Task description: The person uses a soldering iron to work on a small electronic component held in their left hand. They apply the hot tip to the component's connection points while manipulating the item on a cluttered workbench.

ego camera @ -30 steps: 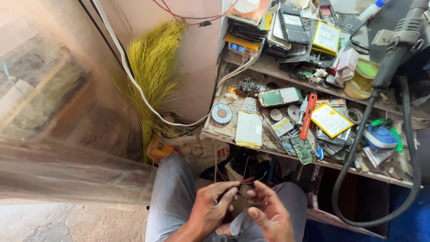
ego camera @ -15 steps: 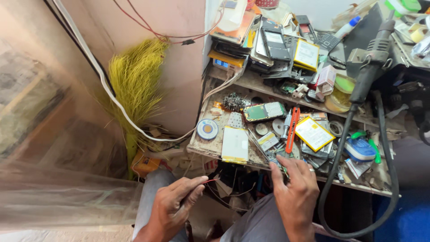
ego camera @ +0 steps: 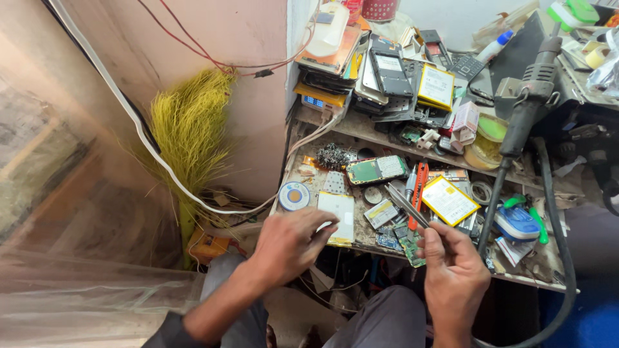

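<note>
Head view: right hand pinches metal tweezers at the rear end, tips pointing up-left over the bench shelf. Tweezers are light, stiff, springy and sharp-tipped; best held mid-shank, since the bare steel will slip if gripped near the points. Left hand is loosely curled with fingers narrow, at the shelf's front edge just below the pale yellow flat pack; I think it holds nothing, but the palm is hidden.

Relative to the tweezers:
- just right: yellow rectangular battery pack with dark border
- just above: orange-handled cutter
- up-left: green circuit board
- far left: round solder spool
- far right: blue-white tub
</note>
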